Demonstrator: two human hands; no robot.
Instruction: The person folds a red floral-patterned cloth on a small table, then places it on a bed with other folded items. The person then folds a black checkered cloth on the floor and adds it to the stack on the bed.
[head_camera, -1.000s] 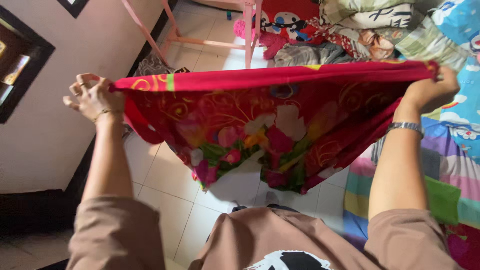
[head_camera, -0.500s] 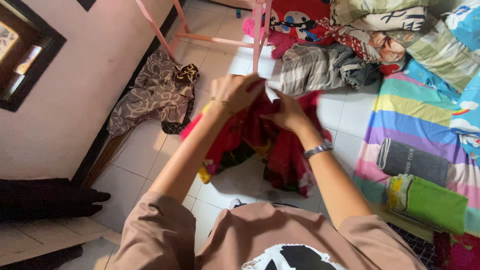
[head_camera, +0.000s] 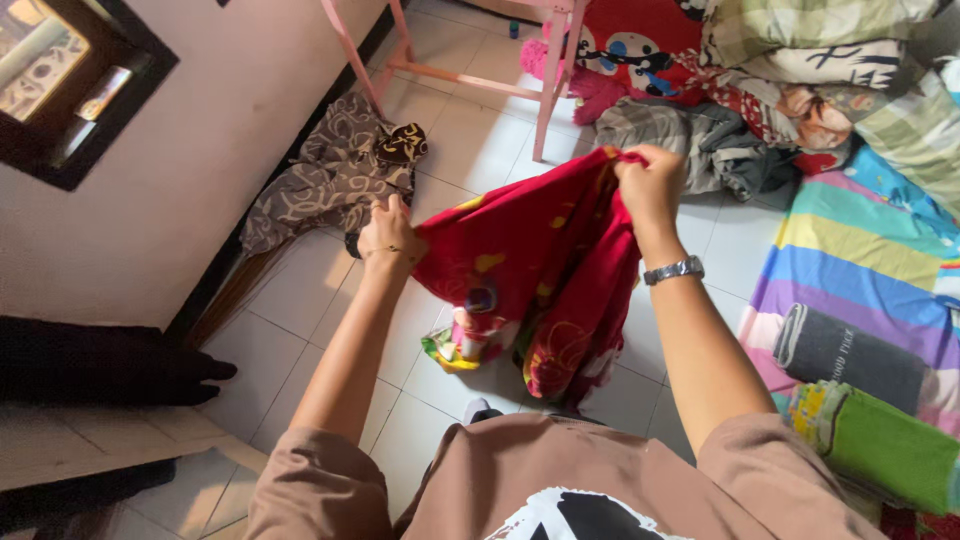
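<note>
Red cloth (head_camera: 540, 260), one, two hands (head_camera: 520, 210)

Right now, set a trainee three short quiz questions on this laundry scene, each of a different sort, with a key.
1. True or false: both hands grip the red floral cloth.
2. Which hand is higher in the picture: A) left hand, B) right hand?
3. Fill in: the folded green cloth lies on the ____-striped sheet.

Key: 1 true; 2 B; 3 rainbow.
</note>
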